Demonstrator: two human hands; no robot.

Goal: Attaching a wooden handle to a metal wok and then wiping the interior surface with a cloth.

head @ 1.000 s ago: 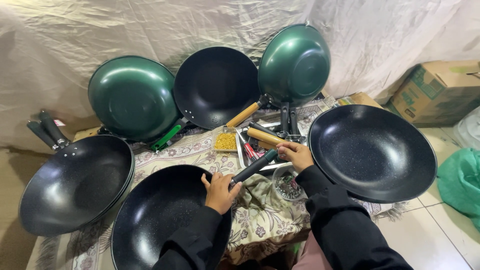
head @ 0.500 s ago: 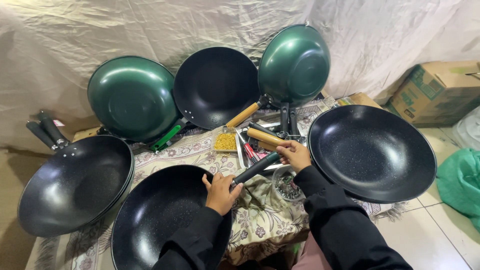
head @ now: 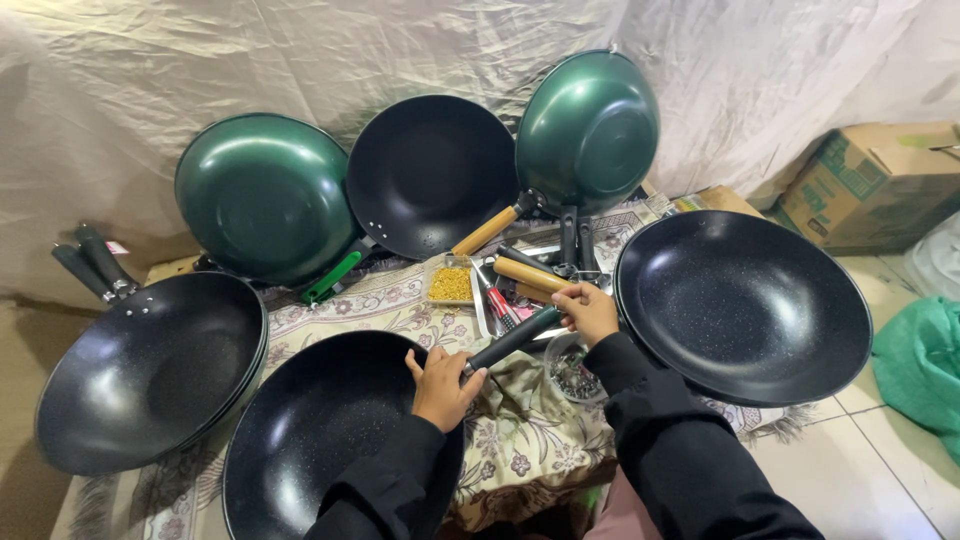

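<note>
Black handle (head: pixel 515 338), long and dark, sits between the two hands at the front of the low table, slanting up from the near wok toward the clutter of parts. The left hand (head: pixel 440 385) curls its fingers around the lower end, right where it meets the rim of the black wok (head: pixel 320 440) in front of the person; the right hand (head: pixel 588 312) pinches the upper end with closed fingers. Compared with half a second ago almost nothing has shifted: both hands keep the same grip and the handle lies at the same slant. Just under the right hand stands a small clear bowl (head: pixel 570 370) holding dark small parts, too tiny to tell apart. Beyond the hands lie two wooden handles (head: pixel 530 275), a red-handled tool (head: pixel 500 305) and a square tray of yellowish bits (head: pixel 451 284). A large black wok (head: pixel 745 305) rests to the right, its rim close beside the right sleeve, and another stack of black woks (head: pixel 150 370) lies on the left. Leaning against the cream sheet (head: pixel 300 60) behind are a green wok (head: pixel 265 195), a black pan (head: pixel 430 175) with a wooden grip, and a second green wok (head: pixel 588 130). A floral cloth (head: pixel 510 440) covers the table; a cardboard box (head: pixel 870 185) and a green bag (head: pixel 920 370) sit off to the right.
</note>
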